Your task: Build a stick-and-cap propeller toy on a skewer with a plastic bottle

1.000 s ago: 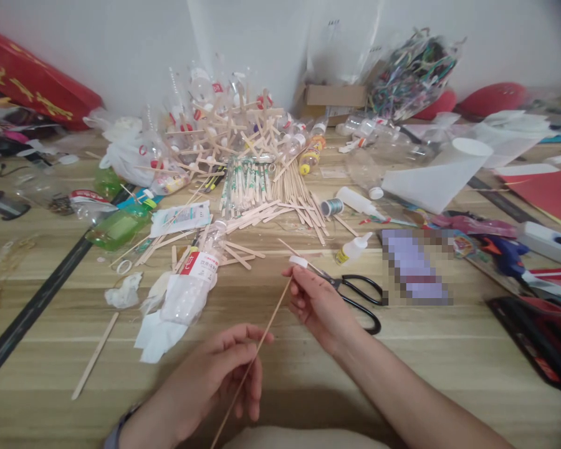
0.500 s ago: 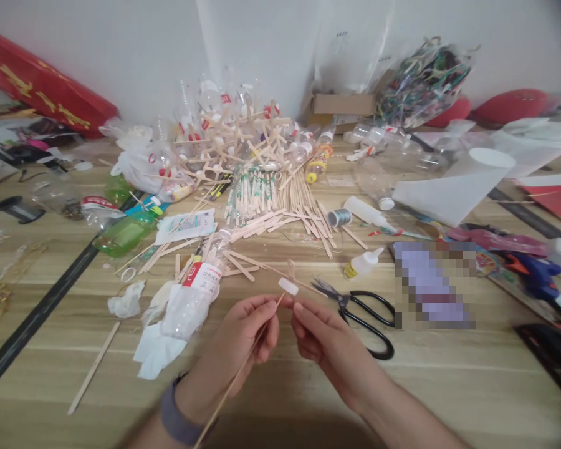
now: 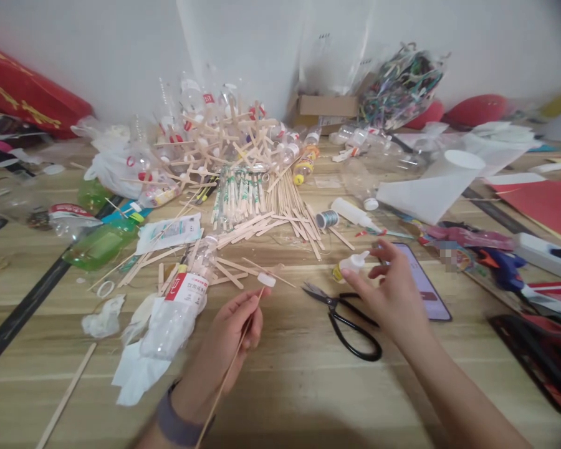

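My left hand [image 3: 234, 324] is closed around a thin bamboo stick [image 3: 224, 386], which slants down along the wrist. A white bottle cap [image 3: 267, 280] sits at the stick's upper end, just above the fingertips. My right hand [image 3: 395, 296] is open, with thumb and fingers apart around a small glue bottle [image 3: 354, 262] that has a yellow label and white nozzle. The thumb is beside the bottle; whether it touches cannot be made out. Black-handled scissors [image 3: 333, 305] lie between the hands, and a phone [image 3: 427, 290] lies partly behind my right hand.
A label-wrapped plastic bottle [image 3: 187, 296] lies left of my left hand. Farther back are craft sticks [image 3: 247, 227], a thread spool [image 3: 327, 219] and a heap of joined sticks and bottles [image 3: 224, 140]. A glue gun [image 3: 500, 265] lies at the right.
My right hand has left the stick and moved right to the glue bottle, its fingers spreading. My left hand still holds the stick with the cap. The view has shifted slightly right.
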Tool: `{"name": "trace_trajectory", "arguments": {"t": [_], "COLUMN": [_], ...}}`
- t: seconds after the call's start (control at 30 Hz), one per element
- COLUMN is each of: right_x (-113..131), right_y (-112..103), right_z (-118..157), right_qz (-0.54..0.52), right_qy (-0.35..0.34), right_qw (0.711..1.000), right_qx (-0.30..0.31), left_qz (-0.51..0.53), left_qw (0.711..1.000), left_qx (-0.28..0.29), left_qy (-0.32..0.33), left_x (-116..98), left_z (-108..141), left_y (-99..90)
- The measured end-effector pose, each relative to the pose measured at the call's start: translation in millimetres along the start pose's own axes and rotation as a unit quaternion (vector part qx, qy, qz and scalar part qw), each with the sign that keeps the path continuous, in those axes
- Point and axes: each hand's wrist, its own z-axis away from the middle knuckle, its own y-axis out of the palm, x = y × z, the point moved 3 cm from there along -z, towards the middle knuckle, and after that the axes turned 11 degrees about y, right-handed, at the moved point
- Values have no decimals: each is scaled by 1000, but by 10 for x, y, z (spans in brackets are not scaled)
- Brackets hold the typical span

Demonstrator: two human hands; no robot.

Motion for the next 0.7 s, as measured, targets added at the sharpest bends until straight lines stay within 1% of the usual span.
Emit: {"name": "trace_trajectory", "arguments": {"t": [0.07,0.13,0.27,0.33,0.4,0.47,0.53,0.6,0.63,0.7], "right_x": [-59,-91,-136,-174,-215,-226,-167,-31,62,255], "right_y": [113,154,89,53,8,-68,-157,-181,-151,5], "right_z": [-80,-134,-265,-318,-319,-246,-117,18,68,109], "right_qz": [37,56,106,135,146,181,274,340,349,367], "right_qy": [9,4,-6,-12,-20,-31,-50,-68,-84,-128], "right_qw": [996,992,991,988,986,981,960,938,932,913], "right_qx": [81,112,79,74,80,68,25,25,47,123], "left_qz": [10,17,36,46,52,55,54,49,47,45], "left_qw": [1000,1000,999,999,999,998,998,999,999,999], "left_qx": [2,-1,-4,0,2,3,0,-7,-10,-9], "left_qy": [-2,-3,6,9,12,17,20,21,21,22], "left_x": [6,5,-13,-21,-30,-44,-60,-74,-79,-83], "left_z": [-6,-6,4,10,11,6,-2,-8,-8,-3], "left_y": [-15,-29,-45,-48,-53,-60,-69,-78,-81,-82]}}
